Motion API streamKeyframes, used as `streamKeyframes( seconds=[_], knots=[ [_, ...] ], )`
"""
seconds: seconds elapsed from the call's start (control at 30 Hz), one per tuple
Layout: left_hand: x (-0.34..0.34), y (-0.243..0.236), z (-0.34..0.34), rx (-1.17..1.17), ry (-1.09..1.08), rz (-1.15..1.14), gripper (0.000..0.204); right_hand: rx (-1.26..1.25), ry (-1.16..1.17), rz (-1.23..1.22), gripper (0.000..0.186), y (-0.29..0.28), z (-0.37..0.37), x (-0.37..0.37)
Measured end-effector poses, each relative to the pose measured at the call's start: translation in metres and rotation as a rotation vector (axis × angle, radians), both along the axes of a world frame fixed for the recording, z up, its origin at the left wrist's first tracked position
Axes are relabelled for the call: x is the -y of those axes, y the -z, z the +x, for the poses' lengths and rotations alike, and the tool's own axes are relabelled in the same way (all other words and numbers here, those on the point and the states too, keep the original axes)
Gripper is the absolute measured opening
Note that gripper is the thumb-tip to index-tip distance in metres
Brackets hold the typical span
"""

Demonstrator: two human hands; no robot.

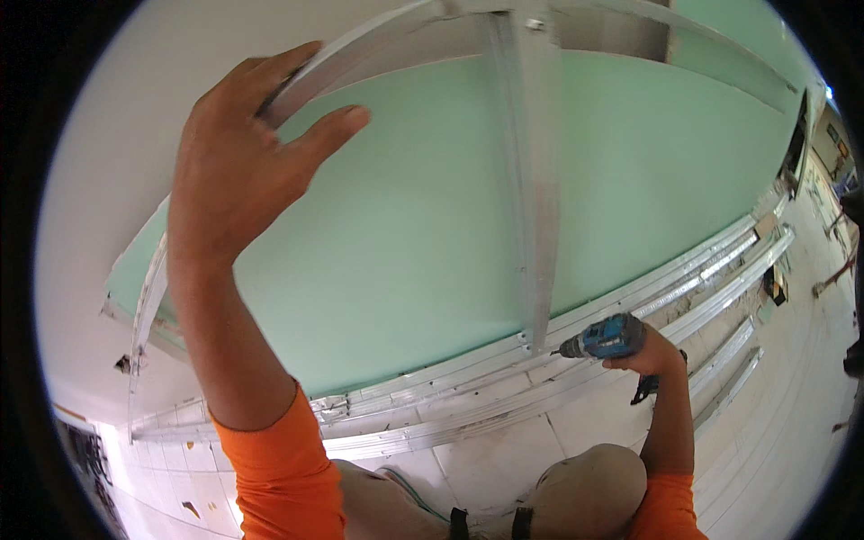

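My left hand (238, 166) is raised at the upper left, against the corner of a silvery metal frame. Its fingers reach along the top rail (369, 40), while the thumb stands well apart from it. Part of that corner is hidden behind the hand. Low on the right, my right hand (652, 351) is closed round the handle of a blue and black cordless drill (612, 337). The bit points left, close to the foot of an upright metal stud (538, 207), where it meets the bottom rail (477, 364); whether it touches is unclear.
A large green board (405, 216) spans the area behind the frame. Several loose metal profiles (729, 297) lie along the tiled floor (504, 445), in front of the frame and to the right. A pale wall (117, 171) rises on the left. My knees (594, 490) are at the lower edge.
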State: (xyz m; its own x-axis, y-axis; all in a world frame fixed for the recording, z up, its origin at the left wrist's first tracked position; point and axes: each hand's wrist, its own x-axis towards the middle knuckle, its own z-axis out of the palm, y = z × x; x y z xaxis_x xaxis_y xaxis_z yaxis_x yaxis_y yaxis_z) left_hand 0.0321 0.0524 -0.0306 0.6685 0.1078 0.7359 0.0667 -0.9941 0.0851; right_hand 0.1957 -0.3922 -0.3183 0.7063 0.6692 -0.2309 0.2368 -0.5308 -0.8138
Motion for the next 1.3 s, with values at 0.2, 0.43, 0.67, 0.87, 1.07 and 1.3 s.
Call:
streamKeyframes(
  seconds=[0.2,0.43,0.67,0.87,1.07,1.3],
  knots=[
    [0.001,0.002,-0.005,0.478,0.27,0.277,0.055,0.147,-0.083,-0.089,0.052,-0.038,-0.044,-0.026],
    [0.016,0.03,-0.024,0.475,0.654,0.075,0.051,0.109,0.007,0.015,0.059,-0.112,-0.074,-0.05],
    [0.003,0.062,-0.046,-0.274,0.619,-0.292,0.058,0.249,0.128,0.375,0.074,-0.151,-0.087,-0.055],
    [-0.024,0.073,-0.036,-0.61,0.712,-0.454,0.052,0.076,0.235,0.521,0.08,-0.178,-0.094,-0.084],
    [-0.031,0.068,-0.039,-0.536,0.675,-0.567,0.043,0.041,0.163,0.658,0.079,-0.165,-0.102,-0.105],
    [-0.028,0.069,-0.032,-0.606,0.713,-0.615,0.041,-0.036,0.034,0.704,0.078,-0.144,-0.098,-0.1]
  ],
)
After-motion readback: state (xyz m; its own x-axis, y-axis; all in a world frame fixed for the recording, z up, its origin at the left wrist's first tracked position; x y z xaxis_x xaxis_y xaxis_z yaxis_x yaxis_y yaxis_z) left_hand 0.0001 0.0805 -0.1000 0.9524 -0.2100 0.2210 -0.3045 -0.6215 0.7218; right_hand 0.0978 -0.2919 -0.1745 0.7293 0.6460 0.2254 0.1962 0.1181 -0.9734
